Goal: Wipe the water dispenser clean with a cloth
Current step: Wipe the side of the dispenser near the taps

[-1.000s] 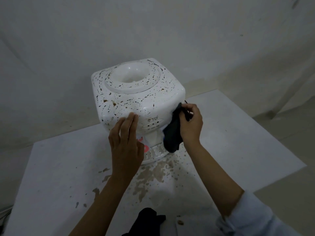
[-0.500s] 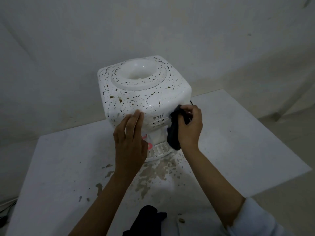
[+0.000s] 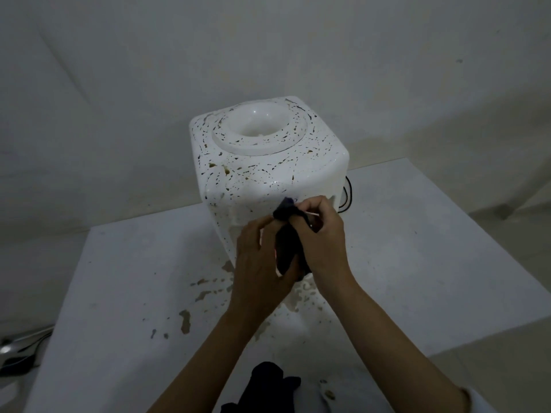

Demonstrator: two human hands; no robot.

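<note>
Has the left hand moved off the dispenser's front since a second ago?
Yes. The left hand has left the speckled front panel of the water dispenser and shifted right, toward the right hand, where it now touches the dark cloth.

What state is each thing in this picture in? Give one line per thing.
Water dispenser: upright on table, speckled with brown spots.
Dark cloth: bunched, held by both hands.
Left hand: grips cloth.
Right hand: grips cloth.
Table: stained.
Second dark cloth: lying loose.
</note>
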